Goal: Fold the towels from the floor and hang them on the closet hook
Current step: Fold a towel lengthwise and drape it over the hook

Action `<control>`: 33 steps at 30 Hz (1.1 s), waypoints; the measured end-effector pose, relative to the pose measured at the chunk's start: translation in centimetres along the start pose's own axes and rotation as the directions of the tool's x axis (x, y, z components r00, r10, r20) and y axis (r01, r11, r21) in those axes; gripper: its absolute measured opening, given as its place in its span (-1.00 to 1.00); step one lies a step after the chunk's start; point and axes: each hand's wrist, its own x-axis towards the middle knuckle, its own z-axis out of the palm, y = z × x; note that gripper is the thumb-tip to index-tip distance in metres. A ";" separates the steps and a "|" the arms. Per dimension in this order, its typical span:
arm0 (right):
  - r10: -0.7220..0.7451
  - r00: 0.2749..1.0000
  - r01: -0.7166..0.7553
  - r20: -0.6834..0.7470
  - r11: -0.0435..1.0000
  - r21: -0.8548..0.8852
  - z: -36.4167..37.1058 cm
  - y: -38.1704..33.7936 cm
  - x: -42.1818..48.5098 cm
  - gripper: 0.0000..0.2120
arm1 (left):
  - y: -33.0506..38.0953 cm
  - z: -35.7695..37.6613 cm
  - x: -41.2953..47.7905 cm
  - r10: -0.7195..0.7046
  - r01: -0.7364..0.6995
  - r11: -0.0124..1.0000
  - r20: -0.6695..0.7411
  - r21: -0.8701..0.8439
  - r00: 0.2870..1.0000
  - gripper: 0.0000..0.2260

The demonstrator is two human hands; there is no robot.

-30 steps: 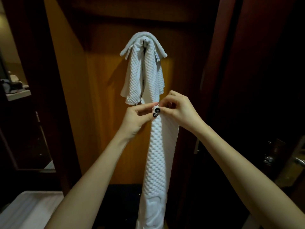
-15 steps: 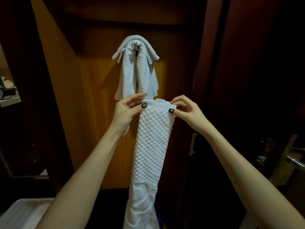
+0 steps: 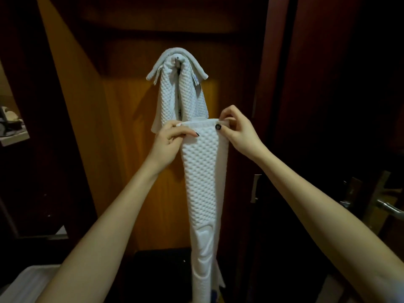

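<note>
**Folded towel held up below the hook**

A white waffle towel, folded into a long narrow strip, hangs before the closet panel. Its top corners are pinched by the left hand and right hand, arms raised, just below another towel draped over the hook.

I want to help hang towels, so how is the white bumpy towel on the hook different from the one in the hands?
The hung white bumpy towel drapes over the small metal hook; the held white bumpy towel is pinched at its top edge by the left hand and right hand. The hung towel is doubled over and short; the held towel hangs long and narrow. Both are white with bumpy weave.
</note>
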 end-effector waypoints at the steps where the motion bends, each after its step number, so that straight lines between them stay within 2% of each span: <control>1: -0.014 1.000 0.014 -0.006 1.000 0.018 0.0 -0.1 0.3 -0.87 | 0.2 0.0 0.0 -0.045 0.048 0.996 0.044 -0.072 0.998 -0.63; 4: -0.037 0.999 0.037 -0.003 0.999 0.012 0.0 -0.1 0.7 -0.78 | 0.2 0.2 -1.0 -0.086 0.110 0.988 0.203 -0.105 0.975 -0.69; 8: -0.032 0.996 0.037 -0.077 0.997 0.062 -0.3 0.3 0.9 -0.69 | -0.3 1.6 -2.0 -0.124 0.183 0.970 0.316 -0.163 0.941 -0.68; 12: 0.014 0.988 0.004 -0.152 0.993 0.120 -1.0 0.7 0.5 -0.70 | -0.7 3.5 -2.4 -0.086 0.121 0.990 0.383 -0.067 0.920 -0.58; 16: 0.093 0.980 -0.069 -0.177 0.988 0.139 -1.8 1.3 -0.2 -0.67 | -0.4 5.2 -2.0 -0.030 0.055 0.995 0.296 -0.078 0.955 -0.56; 21: 0.109 0.978 -0.095 -0.177 0.992 0.088 -0.3 2.5 -3.6 -0.55 | 0.4 6.6 0.3 -0.076 0.104 0.989 0.242 -0.107 0.967 -0.55; 24: 0.084 0.988 -0.062 -0.129 0.984 0.170 0.6 3.7 -6.5 -0.60 | 0.4 6.2 1.5 -0.053 0.108 0.973 0.257 -0.206 0.965 -0.55; 27: 0.167 0.978 -0.126 -0.128 0.952 0.280 1.7 5.0 -8.5 -0.61 | 0.1 5.3 2.3 -0.059 0.134 0.941 0.239 -0.311 0.969 -0.57; 31: 0.293 0.954 -0.293 0.065 0.860 0.417 2.4 5.2 -9.1 -0.55 | 0.3 3.7 3.5 -0.051 0.129 0.906 0.198 -0.403 0.979 -0.61; 33: 0.272 0.959 -0.279 0.077 0.865 0.417 2.1 4.8 -8.5 -0.56 | 0.2 2.8 4.3 -0.042 0.098 0.925 0.156 -0.368 0.987 -0.63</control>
